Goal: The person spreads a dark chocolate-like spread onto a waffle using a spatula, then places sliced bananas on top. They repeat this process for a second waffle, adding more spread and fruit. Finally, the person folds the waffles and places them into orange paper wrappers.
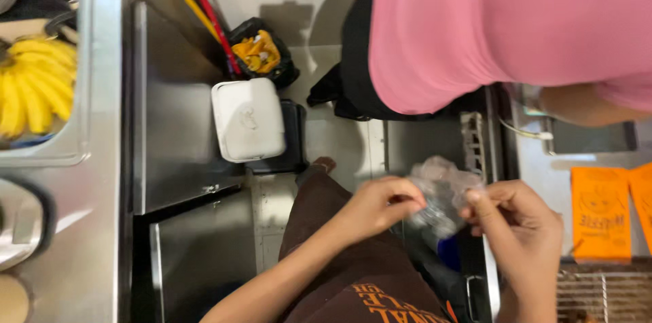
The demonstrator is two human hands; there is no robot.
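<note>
Both hands pinching a crumpled clear plastic bag, held mid-air over the gap by the worktop.

Left hand (380, 209) & right hand (517, 222) hold the clear plastic bag (443, 190) between them at chest level, above the brown apron (353, 275), prob. so fingers can work the thin film w/o it touching anything. Left grip: fingers curled tight on the bag's edge, wrist bent inward. Right grip: thumb + forefinger nipped on the other edge, other fingers loosely curled. Nearby: orange paper bags (599, 213) flat on the worktop (543, 167), white lidded bin (248, 119) on the floor, another person in a pink shirt (489, 24).
</note>
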